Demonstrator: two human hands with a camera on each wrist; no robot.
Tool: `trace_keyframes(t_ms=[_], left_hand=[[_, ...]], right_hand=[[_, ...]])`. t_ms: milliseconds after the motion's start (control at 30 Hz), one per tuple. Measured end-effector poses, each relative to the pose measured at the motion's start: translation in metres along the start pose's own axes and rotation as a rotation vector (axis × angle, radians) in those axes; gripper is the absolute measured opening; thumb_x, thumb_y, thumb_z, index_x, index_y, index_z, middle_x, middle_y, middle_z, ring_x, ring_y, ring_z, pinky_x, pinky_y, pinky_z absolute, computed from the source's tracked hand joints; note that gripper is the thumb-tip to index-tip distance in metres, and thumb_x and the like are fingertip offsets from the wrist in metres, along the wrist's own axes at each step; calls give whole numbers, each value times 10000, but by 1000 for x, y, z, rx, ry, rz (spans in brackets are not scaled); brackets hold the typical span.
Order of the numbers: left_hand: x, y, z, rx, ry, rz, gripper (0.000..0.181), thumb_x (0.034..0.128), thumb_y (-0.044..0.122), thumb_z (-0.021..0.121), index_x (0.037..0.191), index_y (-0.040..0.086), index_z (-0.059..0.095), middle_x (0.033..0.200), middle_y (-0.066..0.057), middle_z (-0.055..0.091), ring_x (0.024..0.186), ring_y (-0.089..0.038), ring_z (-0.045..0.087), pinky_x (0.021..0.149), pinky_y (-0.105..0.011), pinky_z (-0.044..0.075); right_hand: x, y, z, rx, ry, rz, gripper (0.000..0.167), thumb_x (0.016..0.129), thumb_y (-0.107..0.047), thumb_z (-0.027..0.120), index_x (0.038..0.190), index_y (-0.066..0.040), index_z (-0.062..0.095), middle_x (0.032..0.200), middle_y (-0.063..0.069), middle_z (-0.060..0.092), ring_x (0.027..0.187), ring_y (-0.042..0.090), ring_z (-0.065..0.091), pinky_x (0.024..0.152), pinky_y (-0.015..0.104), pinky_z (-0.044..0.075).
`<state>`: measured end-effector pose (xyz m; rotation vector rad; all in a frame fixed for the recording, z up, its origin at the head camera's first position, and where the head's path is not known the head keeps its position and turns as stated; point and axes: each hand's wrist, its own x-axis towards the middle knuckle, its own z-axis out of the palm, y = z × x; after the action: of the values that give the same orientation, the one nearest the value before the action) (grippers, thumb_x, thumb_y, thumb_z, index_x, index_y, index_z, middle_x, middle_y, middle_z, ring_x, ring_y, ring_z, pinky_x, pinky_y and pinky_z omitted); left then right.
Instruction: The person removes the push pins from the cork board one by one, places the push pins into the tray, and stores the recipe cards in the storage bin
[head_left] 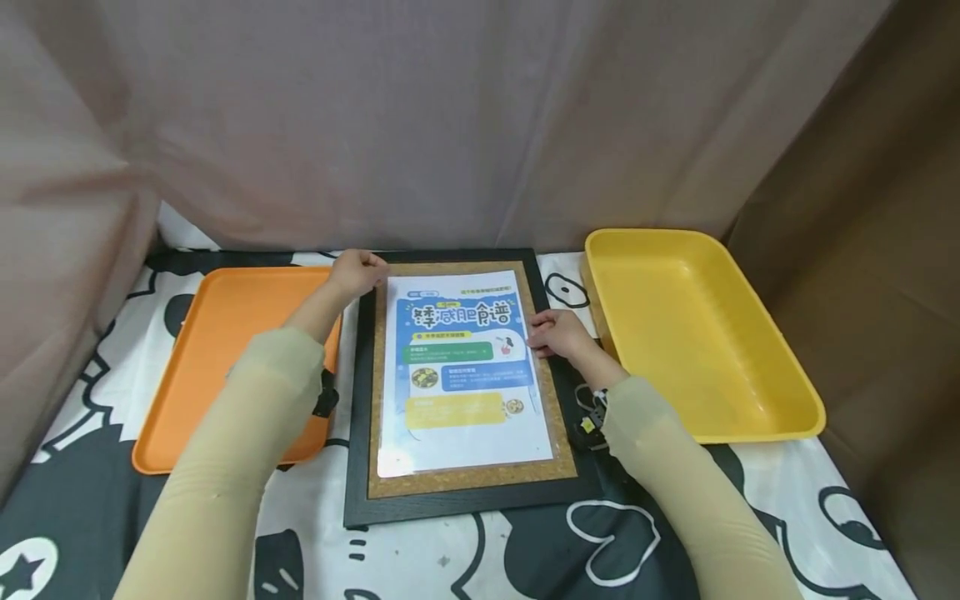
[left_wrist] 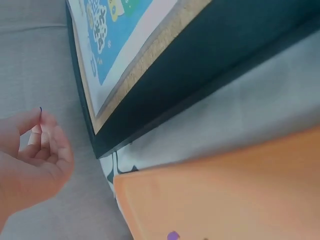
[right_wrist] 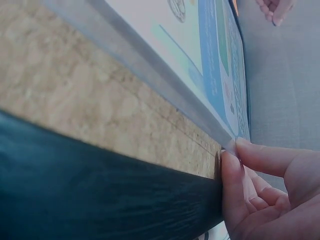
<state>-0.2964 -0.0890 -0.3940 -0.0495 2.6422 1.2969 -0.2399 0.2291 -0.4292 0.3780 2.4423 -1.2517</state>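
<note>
A printed sheet point(head_left: 465, 450) in a clear plastic sleeve lies on a cork board point(head_left: 480, 481) with a black frame point(head_left: 465, 504). My right hand point(head_left: 558, 332) is at the sheet's right edge; thumb and index finger pinch the clear plastic margin point(right_wrist: 231, 145). Over the frame's upper left corner is my left hand point(head_left: 362, 271), raised off the board in the left wrist view. Its thumb and index finger meet around a tiny dark blue pin-like thing point(left_wrist: 41, 108), mostly hidden by the fingertips.
An orange tray point(head_left: 217, 333) lies left of the board, with a small purple item point(left_wrist: 173, 235) on it. To the right stands a deep yellow tub point(head_left: 690, 333). A patterned cloth point(head_left: 420, 554) covers the table; grey-brown curtains point(head_left: 450, 125) hang behind.
</note>
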Motion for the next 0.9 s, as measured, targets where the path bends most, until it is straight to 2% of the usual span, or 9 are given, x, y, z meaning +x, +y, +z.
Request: trace_keyframes(t_ms=[167, 367, 500, 767, 900], left_hand=[[-9, -3, -5, -41, -42, -11, 290, 951, 166, 493, 1104, -64, 581, 1014, -179, 583, 870, -206, 534, 766, -270, 453], [-20, -8, -13, -74, -91, -48, 290, 965, 194, 492, 1134, -34, 552, 1058, -141, 533, 931, -219, 491, 850, -314, 441], [-28, -11, -18, -78, -118, -42, 290, 964, 182, 490, 1148, -37, 542, 1096, -153, 534, 949, -222, 496, 887, -335, 447], [-42, -17, -24, -86, -131, 2, 298, 968, 191, 483, 1146, -42, 536, 1126, -171, 542, 973, -254, 509, 891, -331, 441], [-48, -20, -28, -117, -153, 1, 317, 973, 187, 474, 1175, -55, 514, 1196, -198, 531, 1030, -277, 509, 956, -373, 439]], right_hand=[[0, 1, 0, 7, -2, 6, 440, 860, -41, 636, 1279, -11, 504, 1034, 151, 593, 724, 131, 599, 630, 196, 528], [-1, 2, -1, 16, -10, -8, 430, 862, -35, 631, 1271, -4, 504, 1014, 147, 591, 713, 128, 593, 620, 195, 523], [-1, 3, -1, 16, -13, -14, 426, 861, -29, 629, 1267, 4, 503, 1002, 148, 589, 703, 124, 589, 610, 190, 519], [-2, 1, 0, 14, -10, -25, 430, 862, -33, 628, 1272, 4, 502, 1006, 147, 592, 708, 125, 587, 612, 186, 518], [-1, -1, 0, 5, -7, -22, 434, 866, -44, 629, 1278, -6, 501, 1039, 160, 594, 733, 138, 594, 624, 189, 522]])
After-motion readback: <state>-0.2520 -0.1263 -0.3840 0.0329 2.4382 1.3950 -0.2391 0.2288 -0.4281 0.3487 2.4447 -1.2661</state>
